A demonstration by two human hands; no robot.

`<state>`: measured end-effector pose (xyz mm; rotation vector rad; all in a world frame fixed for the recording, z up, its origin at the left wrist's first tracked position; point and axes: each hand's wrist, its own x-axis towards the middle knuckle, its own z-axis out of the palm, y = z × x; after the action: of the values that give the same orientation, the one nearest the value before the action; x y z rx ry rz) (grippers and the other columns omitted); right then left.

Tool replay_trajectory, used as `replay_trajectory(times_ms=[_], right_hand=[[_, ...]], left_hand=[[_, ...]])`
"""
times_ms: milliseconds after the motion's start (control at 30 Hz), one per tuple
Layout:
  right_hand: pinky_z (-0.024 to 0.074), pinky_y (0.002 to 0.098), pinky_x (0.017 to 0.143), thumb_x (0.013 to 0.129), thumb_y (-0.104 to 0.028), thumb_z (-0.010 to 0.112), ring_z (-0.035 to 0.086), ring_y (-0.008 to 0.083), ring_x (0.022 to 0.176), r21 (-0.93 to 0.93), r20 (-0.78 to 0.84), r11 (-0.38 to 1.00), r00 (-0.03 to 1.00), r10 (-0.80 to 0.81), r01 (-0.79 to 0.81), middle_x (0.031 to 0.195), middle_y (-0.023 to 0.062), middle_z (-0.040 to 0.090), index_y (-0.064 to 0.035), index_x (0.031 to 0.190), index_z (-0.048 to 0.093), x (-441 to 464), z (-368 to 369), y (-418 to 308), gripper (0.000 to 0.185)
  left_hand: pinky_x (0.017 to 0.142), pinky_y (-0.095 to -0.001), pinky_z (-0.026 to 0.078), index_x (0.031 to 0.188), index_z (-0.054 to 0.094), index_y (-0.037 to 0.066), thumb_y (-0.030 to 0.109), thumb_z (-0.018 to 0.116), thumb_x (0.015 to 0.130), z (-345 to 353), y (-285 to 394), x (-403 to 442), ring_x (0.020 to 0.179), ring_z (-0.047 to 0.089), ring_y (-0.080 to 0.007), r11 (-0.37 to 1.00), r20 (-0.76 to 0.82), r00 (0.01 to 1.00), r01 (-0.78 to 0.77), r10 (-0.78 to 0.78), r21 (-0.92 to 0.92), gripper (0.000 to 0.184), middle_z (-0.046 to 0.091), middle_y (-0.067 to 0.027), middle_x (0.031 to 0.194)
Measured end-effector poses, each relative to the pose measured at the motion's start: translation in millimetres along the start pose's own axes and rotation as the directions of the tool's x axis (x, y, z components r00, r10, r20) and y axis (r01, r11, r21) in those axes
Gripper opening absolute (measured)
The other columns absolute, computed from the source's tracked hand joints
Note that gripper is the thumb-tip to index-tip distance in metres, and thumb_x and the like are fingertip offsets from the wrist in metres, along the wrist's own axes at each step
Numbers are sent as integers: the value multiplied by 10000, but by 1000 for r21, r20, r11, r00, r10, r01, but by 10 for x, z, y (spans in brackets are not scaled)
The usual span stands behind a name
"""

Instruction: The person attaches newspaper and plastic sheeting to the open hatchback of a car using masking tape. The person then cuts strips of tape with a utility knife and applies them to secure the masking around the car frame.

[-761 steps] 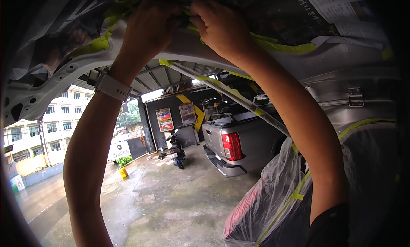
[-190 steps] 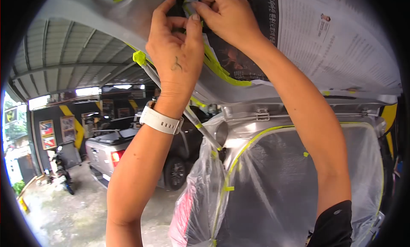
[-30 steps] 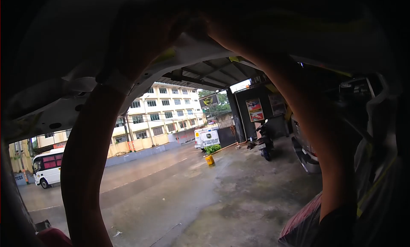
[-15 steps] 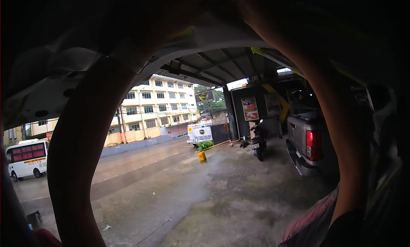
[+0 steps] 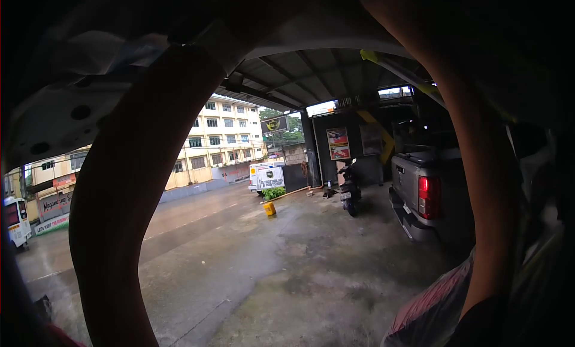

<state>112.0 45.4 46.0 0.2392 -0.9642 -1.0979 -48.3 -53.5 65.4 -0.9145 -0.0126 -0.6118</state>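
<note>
Both of my bare arms reach up in front of the camera, the left forearm (image 5: pixel 117 227) on the left and the right forearm (image 5: pixel 461 137) on the right. Their upper ends fade into darkness at the top edge, so my hands and anything they hold do not show. Above and around the arms is a dark, curved vehicle body panel (image 5: pixel 335 44) with pale inner metal and round holes at the left. A strip of yellow-green tape or film (image 5: pixel 371 56) hangs by its edge. Whether my hands touch the panel is hidden.
A grey pickup (image 5: pixel 413 179) with a lit tail light stands at the right, near a parked motorcycle (image 5: pixel 348 191). Plastic-covered reddish material (image 5: pixel 431 305) lies at lower right. A yellow container (image 5: pixel 269 209) sits on the wet concrete (image 5: pixel 269 287), with the road beyond.
The view has shifted, so the pickup, motorcycle and yellow container sit farther left and higher. The white bus is now mostly past the left edge. Both arms stay raised.
</note>
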Motion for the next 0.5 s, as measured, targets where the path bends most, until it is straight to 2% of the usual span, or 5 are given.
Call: replay_trajectory(times_ms=[67, 300, 400, 467, 500], right_hand=[[528, 479, 666, 823, 25, 669, 657, 395, 764, -86, -27, 995, 999, -44, 41, 833, 165, 641, -39, 862, 649, 2, -5, 12, 77], [522, 495, 711, 821, 38, 645, 651, 397, 834, -92, 80, 992, 994, -75, 82, 878, 161, 628, -41, 872, 643, -44, -58, 4, 94], [517, 486, 753, 809, 40, 632, 627, 388, 871, -137, 66, 986, 994, -88, 96, 917, 154, 609, -46, 903, 655, -51, -80, -67, 129], [502, 465, 798, 791, 35, 642, 602, 352, 880, -234, 129, 936, 962, -239, 264, 935, 130, 603, -54, 918, 662, -60, -127, -78, 157], [502, 465, 798, 791, 35, 642, 602, 352, 880, -235, 134, 935, 962, -239, 265, 935, 130, 603, -54, 918, 662, -71, -130, -61, 157]], left_hand=[[644, -410, 575, 808, 696, 107, 135, 689, 787, 8, -11, 14, 740, 702, -277, 998, -2, 998, -58, 58, -25, 36, 662, -60, 840], [695, -421, 560, 782, 701, 94, 143, 691, 790, 178, -67, 38, 799, 685, -293, 994, -28, 996, -90, 88, -66, 50, 656, -67, 840], [722, -418, 555, 763, 699, 81, 134, 696, 784, 142, -175, 63, 855, 664, -299, 979, -24, 984, -178, 176, -102, 57, 655, -83, 846], [746, -418, 552, 765, 696, 70, 110, 705, 772, 147, -169, 71, 882, 638, -309, 970, -2, 975, -219, 220, -105, 41, 656, -94, 848], [746, -418, 552, 765, 696, 70, 110, 705, 772, 156, -165, 68, 882, 638, -309, 970, -4, 976, -216, 217, -108, 41, 656, -94, 848]])
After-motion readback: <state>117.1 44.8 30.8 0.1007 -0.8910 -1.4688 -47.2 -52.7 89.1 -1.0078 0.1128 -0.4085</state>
